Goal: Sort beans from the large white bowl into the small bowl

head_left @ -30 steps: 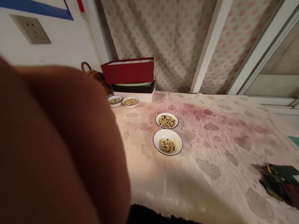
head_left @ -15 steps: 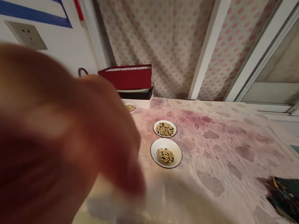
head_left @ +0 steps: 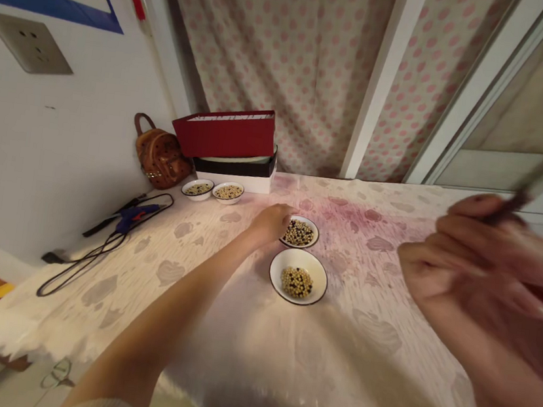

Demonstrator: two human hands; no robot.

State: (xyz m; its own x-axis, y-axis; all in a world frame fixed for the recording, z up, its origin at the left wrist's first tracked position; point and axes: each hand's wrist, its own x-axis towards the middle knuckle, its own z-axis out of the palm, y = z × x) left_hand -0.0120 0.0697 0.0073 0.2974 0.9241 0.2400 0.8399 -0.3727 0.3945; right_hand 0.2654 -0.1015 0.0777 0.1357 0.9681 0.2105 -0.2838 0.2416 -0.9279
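Observation:
My left hand [head_left: 271, 223] reaches across the tablecloth [head_left: 236, 331], its bunched fingers at the left rim of the far white dish [head_left: 300, 232]. That dish holds a mix of pale soybeans and black beans. A larger white dish [head_left: 299, 276] with the same mix sits nearer me, apart from my hand. High at the right, my right hand [head_left: 472, 261] is blurred and pinches a thin dark stick [head_left: 508, 209] above the table. Whether my left fingers hold a bean is hidden.
Two small bean bowls [head_left: 212, 190] stand before a red box on a black and white box stack [head_left: 226, 145]. A brown leather bag [head_left: 161, 155] leans by the wall. A blue glue gun [head_left: 136, 216] with a black cord [head_left: 96, 261] lies at the table's left.
The large blurred hand near the camera has left the left of the view. My left arm now stretches to the far dish, and my right hand is up at the right.

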